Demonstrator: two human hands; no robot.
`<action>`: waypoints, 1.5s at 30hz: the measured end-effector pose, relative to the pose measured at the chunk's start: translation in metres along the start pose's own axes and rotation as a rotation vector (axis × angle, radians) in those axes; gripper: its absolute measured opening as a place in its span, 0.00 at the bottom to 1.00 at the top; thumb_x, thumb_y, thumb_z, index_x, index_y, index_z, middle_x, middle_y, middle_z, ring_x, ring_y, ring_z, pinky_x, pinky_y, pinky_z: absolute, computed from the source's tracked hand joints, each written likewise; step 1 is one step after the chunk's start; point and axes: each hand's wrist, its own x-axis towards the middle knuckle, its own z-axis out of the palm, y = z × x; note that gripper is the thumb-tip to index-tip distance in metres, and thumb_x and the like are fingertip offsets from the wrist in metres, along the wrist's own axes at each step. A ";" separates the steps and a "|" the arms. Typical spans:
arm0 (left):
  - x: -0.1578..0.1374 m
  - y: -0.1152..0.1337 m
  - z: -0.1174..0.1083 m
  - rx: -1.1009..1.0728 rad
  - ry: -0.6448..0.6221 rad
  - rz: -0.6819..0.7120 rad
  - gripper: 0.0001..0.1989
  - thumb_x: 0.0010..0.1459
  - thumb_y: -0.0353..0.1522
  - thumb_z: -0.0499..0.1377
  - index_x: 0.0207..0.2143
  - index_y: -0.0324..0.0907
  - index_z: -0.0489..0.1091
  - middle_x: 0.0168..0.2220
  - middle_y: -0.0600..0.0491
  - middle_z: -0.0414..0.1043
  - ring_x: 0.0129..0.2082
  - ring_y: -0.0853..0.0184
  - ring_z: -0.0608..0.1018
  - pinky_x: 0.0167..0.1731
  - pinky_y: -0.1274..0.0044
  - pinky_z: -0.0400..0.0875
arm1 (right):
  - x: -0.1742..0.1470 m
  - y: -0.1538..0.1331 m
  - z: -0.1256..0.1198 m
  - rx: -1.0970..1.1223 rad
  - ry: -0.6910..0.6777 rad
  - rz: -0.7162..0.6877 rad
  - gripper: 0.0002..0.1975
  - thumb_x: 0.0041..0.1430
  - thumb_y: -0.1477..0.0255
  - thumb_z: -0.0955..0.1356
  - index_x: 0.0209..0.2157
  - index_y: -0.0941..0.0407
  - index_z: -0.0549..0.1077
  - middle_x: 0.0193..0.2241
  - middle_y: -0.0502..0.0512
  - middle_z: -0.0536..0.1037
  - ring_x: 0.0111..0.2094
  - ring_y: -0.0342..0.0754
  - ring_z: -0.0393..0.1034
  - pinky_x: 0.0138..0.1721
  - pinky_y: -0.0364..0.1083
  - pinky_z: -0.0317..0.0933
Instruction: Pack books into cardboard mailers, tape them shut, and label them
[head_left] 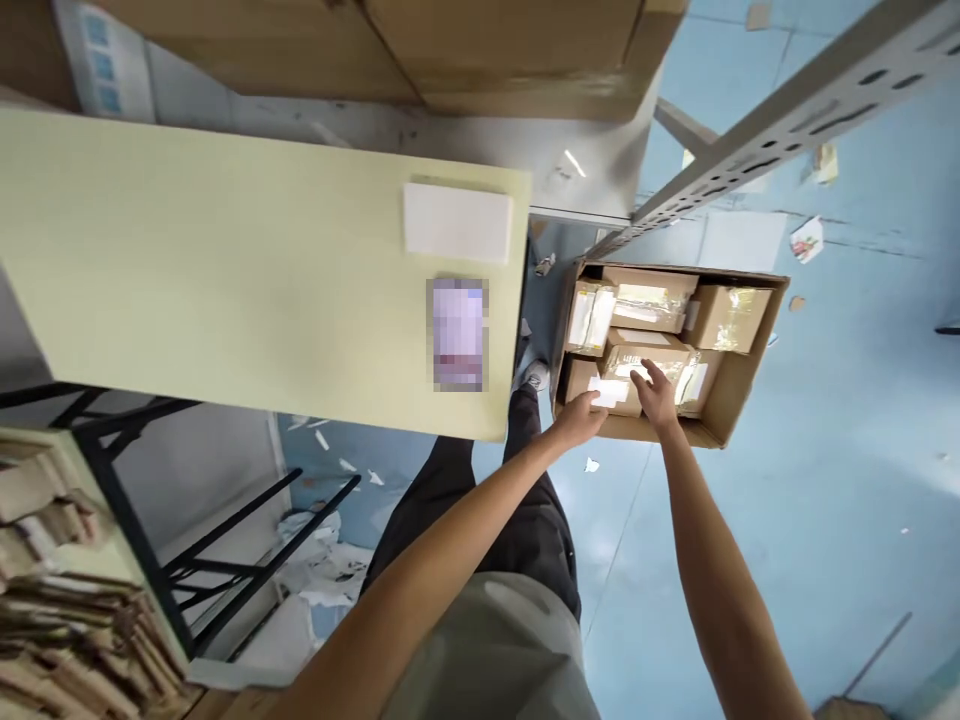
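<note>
An open cardboard carton (739, 405) on the floor holds several smaller taped cardboard boxes. At its near left corner is a small cardboard box (579, 378) with a white label (611, 391). My left hand (577, 420) has its fingers closed at the near edge of this box, by the label; the fingertips are partly hidden. Just to the right, my right hand (657, 396) is open above the carton, its fingers apart and holding nothing. Beneath its fingers lies a taped box (646, 355) with printing on it.
Left of the carton stands a pale yellow table (225, 270) bearing a white rectangular item (457, 222) and a blurred-out item (458, 335). A perforated metal post (780, 120) rises behind the carton. Paper scraps litter the blue floor (847, 480). Flattened cardboard (75, 640) is stacked at lower left.
</note>
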 end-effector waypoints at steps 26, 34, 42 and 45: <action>-0.176 0.029 -0.217 -0.257 0.218 0.122 0.07 0.68 0.37 0.64 0.40 0.44 0.80 0.36 0.52 0.81 0.32 0.66 0.82 0.35 0.75 0.80 | -0.212 -0.263 0.161 0.164 0.130 -0.294 0.07 0.73 0.69 0.70 0.37 0.51 0.77 0.34 0.50 0.80 0.36 0.48 0.76 0.41 0.48 0.71; -0.168 0.042 -0.231 -0.218 0.284 0.170 0.09 0.68 0.37 0.63 0.34 0.44 0.78 0.32 0.53 0.80 0.31 0.67 0.80 0.33 0.76 0.77 | -0.206 -0.281 0.166 0.151 0.087 -0.318 0.06 0.71 0.68 0.71 0.37 0.51 0.77 0.31 0.50 0.79 0.32 0.49 0.75 0.36 0.49 0.72; -0.171 0.048 -0.237 -0.353 0.342 0.144 0.10 0.71 0.36 0.60 0.45 0.45 0.82 0.22 0.57 0.71 0.21 0.69 0.74 0.24 0.78 0.71 | -0.198 -0.291 0.166 0.139 0.087 -0.339 0.05 0.72 0.68 0.71 0.38 0.50 0.79 0.31 0.51 0.81 0.32 0.49 0.76 0.35 0.50 0.73; -0.174 0.050 -0.238 -0.388 0.404 0.135 0.12 0.74 0.37 0.58 0.48 0.44 0.81 0.18 0.61 0.65 0.16 0.72 0.69 0.20 0.79 0.66 | -0.197 -0.296 0.167 0.137 0.078 -0.354 0.05 0.71 0.69 0.71 0.38 0.50 0.78 0.29 0.49 0.81 0.30 0.48 0.76 0.33 0.48 0.72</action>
